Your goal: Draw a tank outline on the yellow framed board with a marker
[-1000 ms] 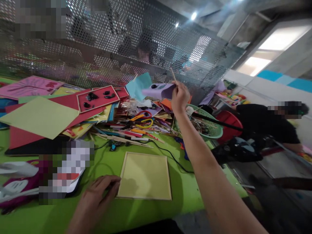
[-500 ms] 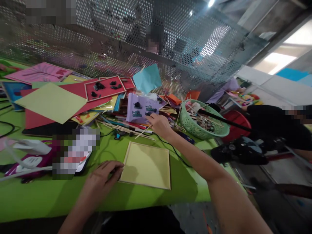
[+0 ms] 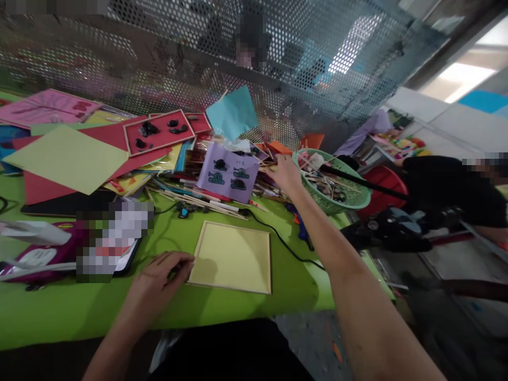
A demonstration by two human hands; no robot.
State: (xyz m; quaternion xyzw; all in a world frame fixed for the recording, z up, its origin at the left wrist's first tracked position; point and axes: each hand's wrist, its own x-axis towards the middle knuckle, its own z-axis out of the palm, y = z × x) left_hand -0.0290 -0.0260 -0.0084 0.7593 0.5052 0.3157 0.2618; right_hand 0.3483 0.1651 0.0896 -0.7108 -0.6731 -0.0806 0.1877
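Note:
A yellow sheet with a thin wooden stick frame lies on the green table near its front edge. Beside its left edge rests my left hand, fingers curled together; whether it holds anything small is hidden. My right hand reaches into the pile of sticks and pens, between the purple card with dark stones and the green basket. Its fingers are partly spread over thin sticks, and I cannot make out whether one is held. Wooden sticks lie in front of the purple card.
Coloured papers, a red framed card and a phone lie on the left. A black cable crosses the table. Behind stands a perforated metal screen. A person in black is at the right.
My right hand has moved from the purple card to the right, toward the basket. The purple card now sits more tilted. My left hand stays at the frame; the view has shifted slightly.

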